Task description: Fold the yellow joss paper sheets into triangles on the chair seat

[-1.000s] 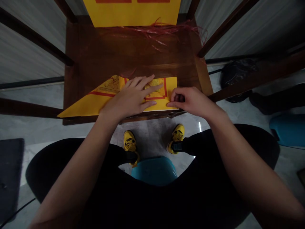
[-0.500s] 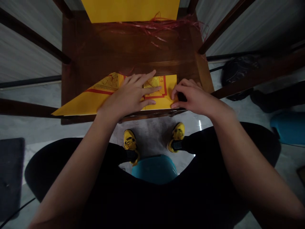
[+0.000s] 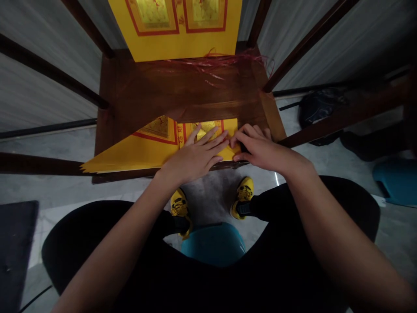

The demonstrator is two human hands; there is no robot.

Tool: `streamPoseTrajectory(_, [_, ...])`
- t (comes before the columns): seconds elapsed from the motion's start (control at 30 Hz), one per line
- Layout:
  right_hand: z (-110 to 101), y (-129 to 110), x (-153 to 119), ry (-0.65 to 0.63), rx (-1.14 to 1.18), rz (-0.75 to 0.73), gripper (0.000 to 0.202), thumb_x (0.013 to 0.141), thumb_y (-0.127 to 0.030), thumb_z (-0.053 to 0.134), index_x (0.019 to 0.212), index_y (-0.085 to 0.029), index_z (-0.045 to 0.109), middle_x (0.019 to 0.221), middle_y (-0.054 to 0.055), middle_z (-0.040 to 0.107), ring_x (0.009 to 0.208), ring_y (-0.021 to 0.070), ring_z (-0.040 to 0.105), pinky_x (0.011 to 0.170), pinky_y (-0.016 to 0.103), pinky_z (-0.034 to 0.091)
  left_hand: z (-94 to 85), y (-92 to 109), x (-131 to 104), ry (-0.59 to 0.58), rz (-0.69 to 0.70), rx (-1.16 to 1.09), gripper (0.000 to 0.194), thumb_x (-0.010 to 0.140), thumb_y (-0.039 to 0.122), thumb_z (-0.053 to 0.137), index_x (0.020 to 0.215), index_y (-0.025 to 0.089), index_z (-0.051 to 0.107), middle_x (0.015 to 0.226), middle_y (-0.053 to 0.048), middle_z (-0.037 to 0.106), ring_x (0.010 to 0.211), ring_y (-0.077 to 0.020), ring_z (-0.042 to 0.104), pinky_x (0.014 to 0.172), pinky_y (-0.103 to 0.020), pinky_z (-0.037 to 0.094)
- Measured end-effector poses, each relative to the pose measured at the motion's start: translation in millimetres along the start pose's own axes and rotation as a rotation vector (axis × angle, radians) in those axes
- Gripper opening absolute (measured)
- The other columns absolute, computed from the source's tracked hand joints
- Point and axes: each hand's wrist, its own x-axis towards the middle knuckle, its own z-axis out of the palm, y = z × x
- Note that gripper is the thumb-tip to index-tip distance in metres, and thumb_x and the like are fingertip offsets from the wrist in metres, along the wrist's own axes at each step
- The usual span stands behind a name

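Observation:
Folded yellow paper with red borders and gold prints lies along the near edge of the dark wooden surface. Its left part tapers to a layered point past the edge. My left hand rests flat on the right part, fingers spread over the gold print. At the paper's right end, my right hand has its fingers curled, with thumb and index finger at the paper's edge.
A larger yellow sheet with two framed prints is at the far side, beside red plastic strands. Dark wooden bars rise at the sides. A blue stool is below, and a dark bag sits on the floor at right.
My left hand has slid right over the paper, uncovering more of the print and red border at left. The camera view has shifted, showing more of the far sheet.

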Motion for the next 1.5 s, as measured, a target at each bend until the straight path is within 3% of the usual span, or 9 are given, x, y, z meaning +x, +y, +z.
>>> streamPoseTrajectory(0.33, [1, -5, -6, 0.022, -0.035, 0.005, 0.029, 0.103, -0.032, 0.061, 0.132, -0.026, 0.063, 0.141, 0.016, 0.059, 0.132, 0.0420, 0.055, 0.109, 0.066, 0.047, -5.1, 7, -3, 0.048, -0.292, 0.021, 0.072, 0.116, 0.044, 0.033, 0.178, 0.009, 0.021, 0.185, -0.019, 0.017, 0.173, -0.0357, 0.017, 0.140, -0.063, 0.000])
streamPoseTrajectory(0.5, [12, -9, -12, 0.061, -0.054, -0.103, 0.074, 0.102, -0.012, 0.045, 0.173, -0.030, 0.034, 0.185, 0.008, 0.028, 0.169, 0.0395, 0.025, 0.131, 0.066, 0.032, -4.1, 1, -1, 0.025, -0.335, -0.037, 0.082, 0.116, 0.051, 0.034, 0.176, -0.001, 0.016, 0.184, -0.029, 0.006, 0.174, -0.0388, 0.008, 0.141, -0.059, 0.005])
streamPoseTrajectory(0.6, [25, -14, -21, 0.058, -0.085, -0.157, 0.078, 0.106, -0.011, 0.038, 0.180, -0.026, 0.016, 0.187, 0.007, 0.025, 0.174, 0.0323, 0.017, 0.139, 0.064, 0.019, -6.4, -1, -1, -0.026, -0.328, -0.069, 0.079, 0.116, 0.051, 0.040, 0.178, 0.006, 0.020, 0.185, -0.026, -0.003, 0.173, -0.0410, 0.000, 0.140, -0.060, 0.007])
streamPoseTrajectory(0.73, [44, -30, -39, 0.128, -0.123, -0.116, 0.093, 0.110, -0.046, 0.054, 0.180, -0.011, 0.002, 0.185, 0.021, 0.018, 0.173, 0.0362, 0.018, 0.141, 0.064, 0.018, -10.7, -1, 0, -0.056, -0.286, -0.109, 0.073, 0.113, 0.053, 0.051, 0.177, 0.025, 0.030, 0.187, -0.015, -0.011, 0.172, -0.0444, -0.009, 0.139, -0.065, 0.006])
streamPoseTrajectory(0.8, [51, -40, -49, 0.159, -0.144, -0.079, 0.096, 0.110, -0.049, 0.054, 0.179, -0.008, 0.000, 0.184, 0.023, 0.018, 0.173, 0.0360, 0.018, 0.141, 0.062, 0.020, -11.1, -1, 0, -0.060, -0.284, -0.120, 0.071, 0.113, 0.054, 0.052, 0.176, 0.028, 0.033, 0.187, -0.014, -0.011, 0.171, -0.0459, -0.009, 0.139, -0.067, 0.007])
streamPoseTrajectory(1.03, [48, -66, -65, 0.234, -0.182, 0.048, 0.082, 0.111, -0.048, 0.049, 0.173, 0.003, 0.029, 0.174, 0.031, 0.041, 0.167, 0.0460, 0.032, 0.136, 0.068, 0.032, -5.0, -2, 11, -0.046, -0.332, -0.158, 0.058, 0.116, 0.034, 0.049, 0.173, 0.029, 0.041, 0.187, -0.017, -0.007, 0.171, -0.0492, -0.005, 0.136, -0.072, 0.015])
streamPoseTrajectory(1.17, [34, -72, -39, 0.299, -0.169, 0.075, 0.064, 0.112, -0.049, 0.046, 0.148, 0.002, 0.063, 0.155, 0.033, 0.060, 0.154, 0.0485, 0.048, 0.131, 0.071, 0.035, -11.9, -2, 15, -0.046, -0.339, -0.170, 0.059, 0.112, 0.028, 0.058, 0.170, 0.027, 0.047, 0.187, -0.019, 0.004, 0.172, -0.0484, 0.003, 0.135, -0.071, 0.022])
streamPoseTrajectory(1.37, [35, -59, 2, 0.369, -0.061, 0.351, 0.054, 0.109, -0.054, 0.050, 0.114, -0.007, 0.074, 0.131, 0.031, 0.062, 0.120, 0.0484, 0.057, 0.097, 0.069, 0.052, -22.5, -5, 12, -0.015, -0.377, -0.231, 0.052, 0.107, 0.020, 0.063, 0.158, 0.031, 0.063, 0.187, -0.012, 0.018, 0.169, -0.0484, 0.022, 0.131, -0.072, 0.033])
streamPoseTrajectory(1.5, [16, -59, 10, 0.299, 0.154, 0.141, 0.038, 0.111, -0.043, 0.051, 0.095, -0.017, 0.073, 0.110, 0.018, 0.069, 0.111, 0.0366, 0.061, 0.101, 0.057, 0.051, -24.2, -8, 8, 0.088, -0.320, -0.284, 0.042, 0.101, 0.011, 0.060, 0.139, 0.024, 0.074, 0.185, -0.013, 0.025, 0.168, -0.0415, 0.033, 0.131, -0.067, 0.035])
